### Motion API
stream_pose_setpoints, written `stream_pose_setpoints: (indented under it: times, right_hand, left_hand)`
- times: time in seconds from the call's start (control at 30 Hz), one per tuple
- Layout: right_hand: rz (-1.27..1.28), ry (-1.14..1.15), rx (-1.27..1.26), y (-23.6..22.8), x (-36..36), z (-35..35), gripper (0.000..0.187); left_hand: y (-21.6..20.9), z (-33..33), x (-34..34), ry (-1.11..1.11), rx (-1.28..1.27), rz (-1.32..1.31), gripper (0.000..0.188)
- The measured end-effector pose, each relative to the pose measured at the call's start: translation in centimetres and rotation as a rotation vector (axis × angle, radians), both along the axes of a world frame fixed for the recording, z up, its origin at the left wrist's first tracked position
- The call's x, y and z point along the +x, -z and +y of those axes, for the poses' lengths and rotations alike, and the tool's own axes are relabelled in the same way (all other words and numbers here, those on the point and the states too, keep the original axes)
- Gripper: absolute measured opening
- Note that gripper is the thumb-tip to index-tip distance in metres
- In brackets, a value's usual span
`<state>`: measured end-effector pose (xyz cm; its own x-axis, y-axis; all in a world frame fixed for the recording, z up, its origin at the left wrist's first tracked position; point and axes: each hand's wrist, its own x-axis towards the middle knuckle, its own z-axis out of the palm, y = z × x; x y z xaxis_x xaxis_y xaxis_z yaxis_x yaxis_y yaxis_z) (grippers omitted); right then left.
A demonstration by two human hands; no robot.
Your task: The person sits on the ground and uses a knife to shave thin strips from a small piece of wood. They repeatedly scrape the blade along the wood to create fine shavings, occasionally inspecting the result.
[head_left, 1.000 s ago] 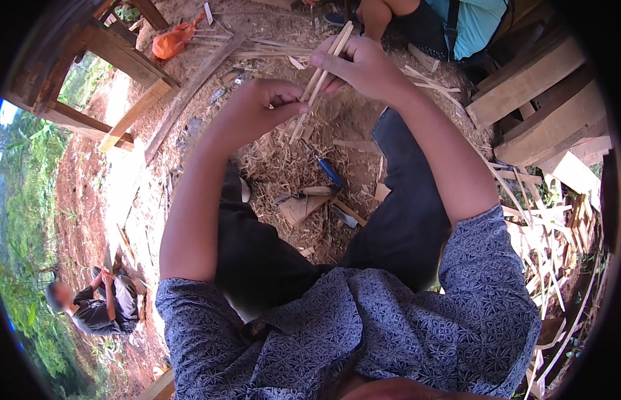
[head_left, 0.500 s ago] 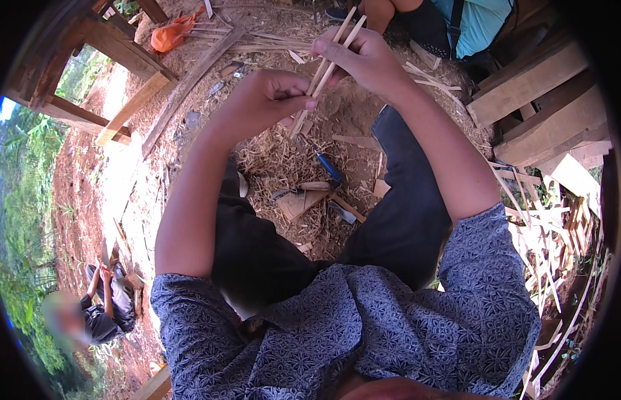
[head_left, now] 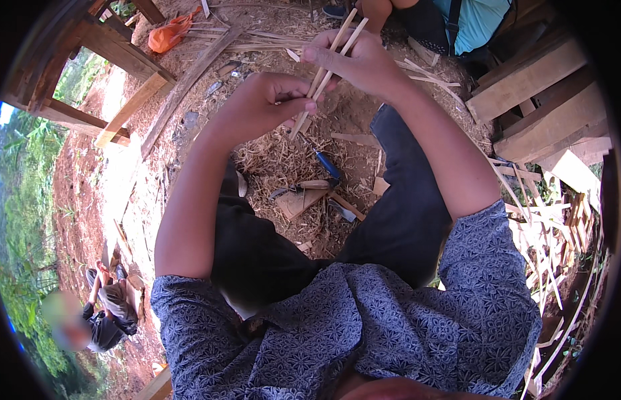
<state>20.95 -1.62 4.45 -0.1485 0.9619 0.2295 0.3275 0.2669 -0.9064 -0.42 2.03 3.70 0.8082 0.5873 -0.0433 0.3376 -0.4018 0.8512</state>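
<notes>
Two thin pale wooden strips (head_left: 335, 59) slant side by side in front of me, their upper ends a little apart. My left hand (head_left: 274, 100) pinches them near the lower end, thumb against the wood. Higher up, my right hand (head_left: 357, 63) grips the same strips between thumb and fingers. On the ground between my legs lie a blue-handled tool (head_left: 328, 165), a wooden-handled knife (head_left: 312, 185) across a small wood block (head_left: 298, 203), and another blade with a wooden handle (head_left: 346, 208). Shavings (head_left: 267, 160) surround them.
A long plank (head_left: 190, 87) and an orange plastic bag (head_left: 169, 37) lie at the far left. Timber frames stand left and right (head_left: 537, 93). Cut strips (head_left: 544, 227) pile up at right. One person (head_left: 110, 313) sits at left, another (head_left: 417, 27) at the far side.
Both hands keep hold of the strips; my right hand has shifted slightly to the left. The person at left has leaned a little.
</notes>
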Motion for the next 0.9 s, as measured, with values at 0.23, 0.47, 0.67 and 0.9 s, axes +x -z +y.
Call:
stream_pose_setpoints:
  times: [0.23, 0.47, 0.67, 0.9]
  right_hand:
    - [-0.023, -0.052, 0.004, 0.13, -0.09, 0.14, 0.030]
    - [-0.007, -0.040, -0.007, 0.19, -0.28, 0.15, 0.029]
    - [0.010, -0.015, -0.007, 0.13, -0.56, 0.00, 0.029]
    - [0.008, 0.005, 0.004, 0.22, -0.77, 0.03, 0.030]
  left_hand:
    - [0.12, -0.22, 0.17, 0.018, -0.001, -0.069, 0.017]
    - [0.39, -0.14, 0.10, 0.032, -0.009, -0.078, 0.019]
    - [-0.20, -0.39, 0.11, 0.074, -0.051, -0.054, 0.027]
    - [-0.06, -0.53, 0.13, 0.044, 0.003, -0.052, 0.021]
